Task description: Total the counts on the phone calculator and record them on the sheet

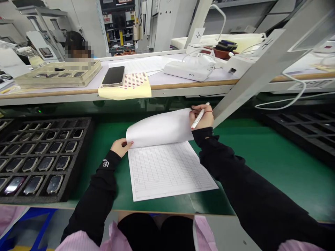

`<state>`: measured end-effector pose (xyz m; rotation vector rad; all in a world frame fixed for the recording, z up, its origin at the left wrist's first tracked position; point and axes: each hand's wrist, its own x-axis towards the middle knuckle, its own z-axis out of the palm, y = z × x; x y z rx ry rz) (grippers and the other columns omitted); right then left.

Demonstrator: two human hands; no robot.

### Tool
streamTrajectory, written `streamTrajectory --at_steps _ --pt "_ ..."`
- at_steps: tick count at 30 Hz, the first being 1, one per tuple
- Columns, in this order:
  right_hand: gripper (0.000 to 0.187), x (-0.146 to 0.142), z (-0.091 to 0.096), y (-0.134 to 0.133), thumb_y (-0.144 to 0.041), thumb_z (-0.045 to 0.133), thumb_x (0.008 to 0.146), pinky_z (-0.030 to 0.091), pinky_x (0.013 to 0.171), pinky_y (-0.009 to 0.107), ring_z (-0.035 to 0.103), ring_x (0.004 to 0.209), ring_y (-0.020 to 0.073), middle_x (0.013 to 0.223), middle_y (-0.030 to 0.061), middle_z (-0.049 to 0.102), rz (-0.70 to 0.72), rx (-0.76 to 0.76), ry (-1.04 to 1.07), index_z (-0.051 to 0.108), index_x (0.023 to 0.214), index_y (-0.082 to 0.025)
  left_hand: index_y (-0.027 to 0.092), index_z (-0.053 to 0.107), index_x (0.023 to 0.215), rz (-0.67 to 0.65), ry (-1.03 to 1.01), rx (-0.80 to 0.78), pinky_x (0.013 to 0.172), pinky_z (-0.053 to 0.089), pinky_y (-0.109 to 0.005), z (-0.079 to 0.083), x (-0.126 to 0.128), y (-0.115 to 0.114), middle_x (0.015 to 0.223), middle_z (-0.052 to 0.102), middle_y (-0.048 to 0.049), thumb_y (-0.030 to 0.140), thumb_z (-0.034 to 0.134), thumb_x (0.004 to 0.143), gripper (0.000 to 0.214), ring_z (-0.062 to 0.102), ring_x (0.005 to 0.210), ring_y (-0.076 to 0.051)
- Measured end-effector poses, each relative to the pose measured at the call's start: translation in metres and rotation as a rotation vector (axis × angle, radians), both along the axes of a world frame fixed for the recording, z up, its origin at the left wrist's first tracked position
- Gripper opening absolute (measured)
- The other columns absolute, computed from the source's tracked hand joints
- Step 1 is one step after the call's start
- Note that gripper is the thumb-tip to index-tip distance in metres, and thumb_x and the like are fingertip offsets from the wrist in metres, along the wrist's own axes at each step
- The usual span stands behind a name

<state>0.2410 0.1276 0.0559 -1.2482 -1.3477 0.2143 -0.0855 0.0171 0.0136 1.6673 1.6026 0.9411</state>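
Note:
A stack of paper forms (167, 170) printed with a grid lies on the green bench top. Its upper sheet (162, 129) is folded back, blank side showing. My left hand (121, 147) pinches the left edge of that sheet at the fold. At the sheet's far right corner is my right hand (202, 116), with a white pen (200, 118) held across its fingers, the tip pointing down and left. The right fingertips are at the raised corner; whether they grip the paper too is hard to see.
A black foam tray (80, 150) of watch-like devices stands at left, another dark slotted tray (295, 129) at right. On the shelf above are a phone (113, 76), a yellow sticker sheet (142, 90) and a white box (185, 71). A slanted post (243, 69) rises near my right hand. A person sits beyond.

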Motion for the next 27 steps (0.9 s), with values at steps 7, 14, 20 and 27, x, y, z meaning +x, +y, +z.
streamTrajectory --at_steps 7,14,20,27 --pt "0.019 -0.037 -0.010 -0.071 -0.011 0.053 0.078 0.052 0.083 0.043 0.065 0.094 0.0237 0.101 0.0077 0.067 0.327 0.292 -0.132 0.054 0.090 -0.025 0.020 0.059 0.073 0.180 0.012 -0.016 0.049 0.046 -0.025 -0.002 0.004 0.001 0.065 0.061 0.0005 0.059 0.053 0.078 0.039 0.058 0.055 -0.014" --pt "0.033 -0.053 -0.068 -0.087 -0.005 0.045 0.081 0.056 0.081 0.039 0.064 0.094 0.0200 0.106 0.0081 0.064 0.694 0.133 -0.452 0.055 0.107 -0.023 0.022 0.052 0.063 0.247 0.170 -0.014 0.051 0.037 -0.024 0.004 0.001 -0.002 0.054 0.051 0.0044 0.049 0.052 0.079 0.032 0.049 0.049 -0.012" --pt "0.033 -0.052 -0.077 -0.087 -0.008 0.045 0.082 0.056 0.081 0.040 0.064 0.092 0.0211 0.099 0.0066 0.064 0.702 0.097 -0.506 0.054 0.109 -0.023 0.022 0.053 0.063 0.281 0.249 -0.079 0.047 0.034 -0.025 0.005 -0.006 -0.008 0.052 0.055 0.0049 0.049 0.051 0.081 0.032 0.051 0.040 -0.012" --pt "0.035 -0.052 -0.073 -0.089 -0.011 0.043 0.081 0.054 0.086 0.040 0.063 0.098 0.0220 0.107 0.0084 0.064 0.697 0.015 -0.560 0.053 0.113 -0.024 0.022 0.045 0.046 0.236 0.379 0.034 0.050 0.031 -0.028 0.022 -0.010 -0.016 0.052 0.055 -0.0012 0.049 0.043 0.087 0.049 0.048 0.049 -0.015"
